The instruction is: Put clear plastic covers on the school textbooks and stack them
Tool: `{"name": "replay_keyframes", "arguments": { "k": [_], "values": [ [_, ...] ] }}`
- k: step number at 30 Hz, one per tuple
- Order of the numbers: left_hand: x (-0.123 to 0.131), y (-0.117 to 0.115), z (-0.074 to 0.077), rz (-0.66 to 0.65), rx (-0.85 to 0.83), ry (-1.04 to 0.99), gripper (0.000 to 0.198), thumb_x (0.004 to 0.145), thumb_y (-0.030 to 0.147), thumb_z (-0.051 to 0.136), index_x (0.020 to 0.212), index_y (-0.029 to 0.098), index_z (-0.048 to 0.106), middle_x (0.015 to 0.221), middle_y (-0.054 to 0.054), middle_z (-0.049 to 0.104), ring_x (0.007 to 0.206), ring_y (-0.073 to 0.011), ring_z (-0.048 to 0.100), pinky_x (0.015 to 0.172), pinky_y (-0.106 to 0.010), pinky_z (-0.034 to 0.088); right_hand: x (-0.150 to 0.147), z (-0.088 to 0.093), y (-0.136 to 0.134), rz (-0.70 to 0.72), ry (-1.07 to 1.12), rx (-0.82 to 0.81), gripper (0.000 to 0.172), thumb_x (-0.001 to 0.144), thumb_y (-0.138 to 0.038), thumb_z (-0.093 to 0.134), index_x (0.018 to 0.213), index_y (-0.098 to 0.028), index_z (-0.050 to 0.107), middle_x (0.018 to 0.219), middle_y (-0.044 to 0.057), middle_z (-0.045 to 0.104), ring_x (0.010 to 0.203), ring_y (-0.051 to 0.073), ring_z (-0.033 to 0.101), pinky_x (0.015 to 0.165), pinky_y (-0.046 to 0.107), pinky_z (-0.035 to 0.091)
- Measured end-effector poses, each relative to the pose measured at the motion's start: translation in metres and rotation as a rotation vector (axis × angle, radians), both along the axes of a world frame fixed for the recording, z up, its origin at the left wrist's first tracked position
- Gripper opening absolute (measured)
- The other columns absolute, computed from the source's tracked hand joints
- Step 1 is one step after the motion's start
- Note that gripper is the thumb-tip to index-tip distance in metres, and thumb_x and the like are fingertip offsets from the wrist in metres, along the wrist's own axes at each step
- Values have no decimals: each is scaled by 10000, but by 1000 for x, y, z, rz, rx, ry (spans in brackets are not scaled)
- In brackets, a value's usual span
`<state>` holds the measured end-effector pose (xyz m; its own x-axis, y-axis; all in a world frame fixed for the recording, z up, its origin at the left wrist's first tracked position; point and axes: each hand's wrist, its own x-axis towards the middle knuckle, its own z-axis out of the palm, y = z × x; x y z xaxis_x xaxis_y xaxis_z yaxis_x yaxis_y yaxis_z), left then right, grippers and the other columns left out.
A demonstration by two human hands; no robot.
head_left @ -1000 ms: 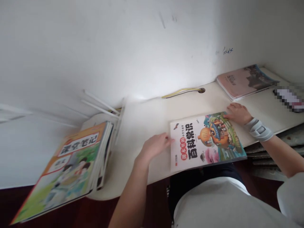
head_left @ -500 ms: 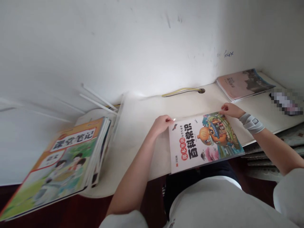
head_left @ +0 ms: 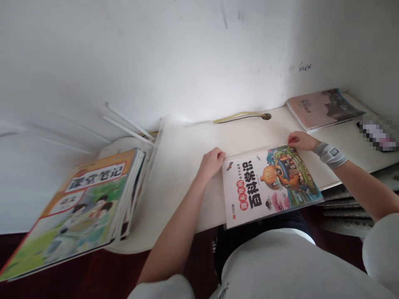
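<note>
A colourful book (head_left: 271, 187) with an orange gourd-shaped house on its cover lies face up in front of me, its near edge reaching past the table's front. Its far left corner is pinched in my left hand (head_left: 213, 162), fingers curled closed. At the far right corner, my right hand (head_left: 302, 141) pinches the edge between thumb and fingers. A faint see-through strip shows along the far edge between my hands. A grey band (head_left: 330, 155) wraps my right wrist.
On the left, a stack of books (head_left: 93, 207) overhangs the white table's (head_left: 183, 166) edge. Another pinkish book pile (head_left: 324, 110) lies at the back right, near a blurred-out dark object (head_left: 380, 133). A yellow cable (head_left: 240, 116) runs along the wall into a hole.
The view has shifted slightly. Both hands keep their hold at the book's far corners, and the book has barely moved.
</note>
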<state>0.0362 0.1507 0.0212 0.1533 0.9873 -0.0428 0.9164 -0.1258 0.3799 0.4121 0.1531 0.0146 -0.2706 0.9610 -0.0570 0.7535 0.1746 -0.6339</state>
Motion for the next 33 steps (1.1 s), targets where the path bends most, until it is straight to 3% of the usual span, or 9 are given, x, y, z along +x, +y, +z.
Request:
{"name": "replay_keyframes", "arguments": {
  "k": [5,11,14,20,23,33],
  "values": [
    [-5,6,3,-123,-146,-93,307,782,446,511,733,170,636,842,-76,689,798,-218,617,752,-303,437,0,-11,-13,-21,95,90,117,723,-313,515,703,-200,539,723,22,592,671,155,551,671,285,457],
    [-7,6,1,-90,-210,-263,232,726,398,563,770,177,622,837,-36,687,781,-172,626,731,-267,459,0,-20,-27,-7,-131,355,175,830,-298,445,755,-193,564,770,78,590,774,207,537,760,337,431],
    [-6,0,3,-78,-171,-209,137,730,319,552,712,189,591,811,-31,681,762,-171,610,729,-277,441,0,-19,-32,18,-156,418,188,839,-306,446,778,-191,581,807,95,593,832,227,533,797,355,425],
    [3,-21,5,-36,24,-70,130,780,245,458,661,208,493,766,-20,641,728,-166,561,697,-273,401,1,-15,-34,37,-110,387,156,825,-282,466,748,-203,577,923,105,616,893,226,549,835,361,428],
    [7,-25,4,-2,59,-47,129,778,212,434,652,211,459,748,-18,630,707,-163,549,682,-267,389,-1,-16,-31,50,-158,382,174,847,-250,428,755,-198,567,847,97,624,835,218,545,812,346,419],
    [17,-3,-5,60,169,78,133,809,170,435,687,201,479,813,-59,634,800,-191,575,742,-295,416,-7,-22,-11,-27,-316,498,160,836,-205,403,718,-208,511,755,100,578,767,233,510,717,331,396]
  ]
}}
